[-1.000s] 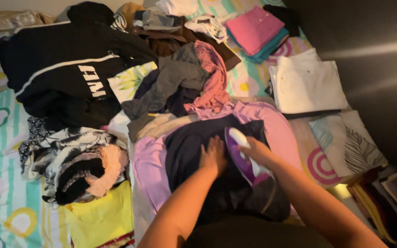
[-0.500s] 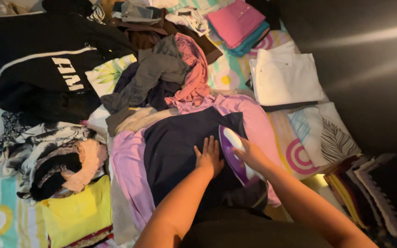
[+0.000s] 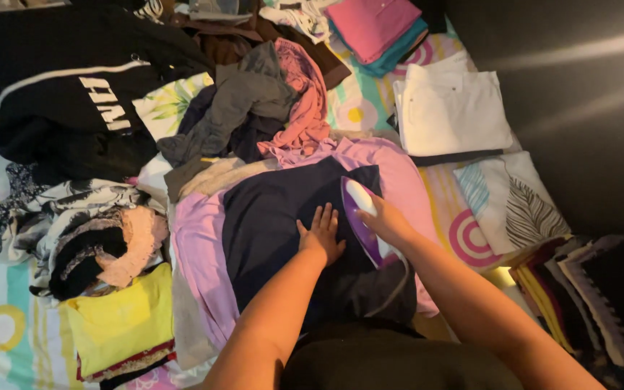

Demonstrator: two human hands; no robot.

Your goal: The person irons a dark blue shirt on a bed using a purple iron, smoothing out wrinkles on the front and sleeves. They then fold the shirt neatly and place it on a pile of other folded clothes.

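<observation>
The purple iron [image 3: 361,217] sits on a dark navy garment [image 3: 276,224] spread over a lilac cloth [image 3: 196,253], right hand [image 3: 388,222] gripping its handle; left hand [image 3: 321,235] lies open, flat on the fabric just beside it, folded white trousers [image 3: 451,110] well apart

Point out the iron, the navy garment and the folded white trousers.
iron [image 3: 359,209], head view, purple body near its tip
navy garment [image 3: 269,224], head view, flat middle
folded white trousers [image 3: 453,112], head view, top face
</observation>
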